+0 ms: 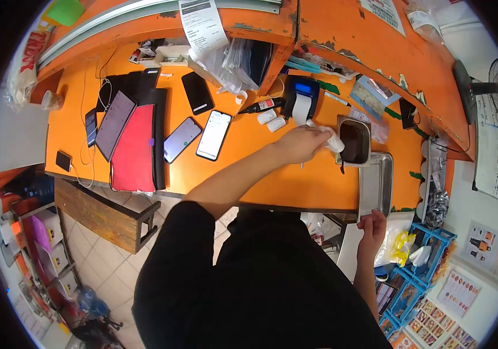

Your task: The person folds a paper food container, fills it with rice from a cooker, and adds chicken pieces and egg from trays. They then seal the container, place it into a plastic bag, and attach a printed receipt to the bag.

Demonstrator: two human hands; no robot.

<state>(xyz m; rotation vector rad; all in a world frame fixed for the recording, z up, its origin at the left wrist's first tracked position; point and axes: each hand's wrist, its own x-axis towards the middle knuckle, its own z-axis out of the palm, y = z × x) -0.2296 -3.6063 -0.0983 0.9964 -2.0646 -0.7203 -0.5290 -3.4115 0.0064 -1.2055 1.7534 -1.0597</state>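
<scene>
My left hand point(304, 145) reaches over the orange counter, closed around a crumpled white wad point(334, 141) that looks like tissue or cloth. It is held at the left rim of a square metal container point(367, 129) with a dark inside. A dark strip hangs from that container's lower left corner. Directly in front of it lies a shallow, oblong metal tray point(375, 185), its near end jutting past the counter's edge. The fingers of my right hand point(372, 225) are curled at this near end and appear to grip the rim.
Left of my hands are several phones point(213, 135), a red folder point(134, 148) and a tablet point(115, 125). A small printer point(302, 93) with paper, a marker point(260, 106) and small white rolls point(275, 124) sit behind my left hand. Blue crates point(406, 291) stand at lower right.
</scene>
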